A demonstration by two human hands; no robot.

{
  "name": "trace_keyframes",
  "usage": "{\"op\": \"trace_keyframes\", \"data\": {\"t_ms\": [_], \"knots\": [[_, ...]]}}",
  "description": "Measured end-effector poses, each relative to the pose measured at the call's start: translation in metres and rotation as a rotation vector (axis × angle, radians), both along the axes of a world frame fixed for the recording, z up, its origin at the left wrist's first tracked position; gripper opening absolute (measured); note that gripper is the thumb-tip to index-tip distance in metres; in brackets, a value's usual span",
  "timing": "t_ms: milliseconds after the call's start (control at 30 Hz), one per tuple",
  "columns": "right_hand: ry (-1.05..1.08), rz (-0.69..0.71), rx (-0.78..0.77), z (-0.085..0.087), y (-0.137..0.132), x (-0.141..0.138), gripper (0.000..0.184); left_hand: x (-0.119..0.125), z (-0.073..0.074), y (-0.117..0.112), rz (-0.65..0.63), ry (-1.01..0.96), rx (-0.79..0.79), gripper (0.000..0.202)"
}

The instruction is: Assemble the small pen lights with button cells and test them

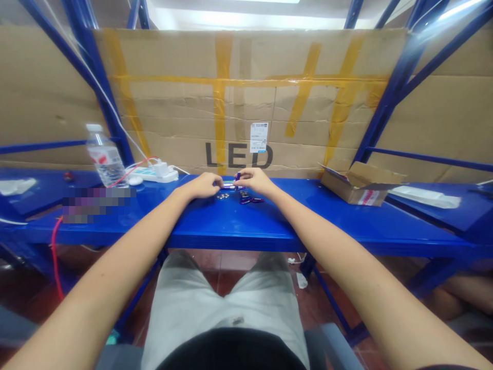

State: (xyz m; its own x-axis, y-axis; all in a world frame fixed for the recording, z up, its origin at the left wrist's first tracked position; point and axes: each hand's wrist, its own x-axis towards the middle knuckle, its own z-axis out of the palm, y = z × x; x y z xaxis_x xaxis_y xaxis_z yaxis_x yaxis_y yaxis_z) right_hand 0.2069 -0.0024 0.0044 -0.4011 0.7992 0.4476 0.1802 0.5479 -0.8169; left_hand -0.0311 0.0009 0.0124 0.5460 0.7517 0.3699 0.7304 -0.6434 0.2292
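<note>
Both hands work close together near the far edge of the blue table. My right hand is closed in a pinch on a small dark purple piece, held roughly upright. My left hand is curled, its fingertips beside shiny purple and greenish tube-like pieces. What those fingers grip, if anything, is too small to make out. Several tiny silver pieces lie just below the left fingertips. Under my right hand rest several dark purple, shiny pieces, their exact kind too small to tell.
To the left stand a water bottle and a white power strip with cables. An open cardboard box sits at the right. Behind the table rises a large cardboard sheet, between blue metal posts. A red cable hangs at the left.
</note>
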Motion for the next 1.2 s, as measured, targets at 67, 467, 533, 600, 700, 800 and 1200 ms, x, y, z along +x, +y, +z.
{"op": "trace_keyframes", "data": {"t_ms": [67, 467, 533, 600, 700, 800, 1200], "knots": [[-0.022, 0.043, -0.071, 0.001, -0.005, -0.001, 0.025, -0.007, 0.002, 0.001, 0.014, 0.042, -0.177, 0.026], [-0.181, 0.232, -0.123, 0.001, -0.02, -0.009, 0.022, -0.006, 0.004, 0.001, 0.052, 0.063, -0.305, 0.013], [-0.219, 0.223, -0.079, 0.0, -0.02, -0.009, 0.022, -0.006, 0.005, 0.0, 0.062, 0.06, -0.298, 0.011], [-0.274, 0.2, -0.026, -0.001, -0.019, -0.009, 0.022, -0.006, 0.006, 0.0, 0.061, 0.065, -0.282, 0.009], [-0.316, 0.181, 0.02, -0.001, -0.019, -0.01, 0.022, -0.006, 0.006, -0.001, 0.047, 0.073, -0.256, 0.009], [-0.32, 0.181, 0.023, -0.001, -0.019, -0.01, 0.023, -0.006, 0.004, 0.001, 0.016, 0.029, -0.254, 0.018], [-0.278, 0.105, 0.054, -0.005, -0.011, -0.008, 0.019, 0.005, 0.005, -0.011, -0.053, -0.207, 0.025, 0.017]]}}
